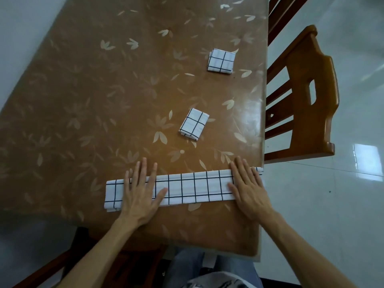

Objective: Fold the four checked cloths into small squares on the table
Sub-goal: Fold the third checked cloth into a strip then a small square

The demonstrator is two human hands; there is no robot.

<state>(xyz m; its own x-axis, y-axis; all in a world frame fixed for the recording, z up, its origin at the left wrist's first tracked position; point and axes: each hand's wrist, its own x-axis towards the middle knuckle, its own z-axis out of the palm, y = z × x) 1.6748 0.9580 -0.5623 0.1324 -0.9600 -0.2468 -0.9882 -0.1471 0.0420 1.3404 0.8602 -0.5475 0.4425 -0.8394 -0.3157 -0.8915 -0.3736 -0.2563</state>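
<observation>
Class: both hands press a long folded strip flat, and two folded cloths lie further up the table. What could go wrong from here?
1. The strip has its right end, under the right hand, at the very edge of the table; it may slide off when lifted.
2. Layers at its left end, beside the left hand, look uneven, so the next fold may come out crooked.

Head camera looks steeply down, close over table.
</observation>
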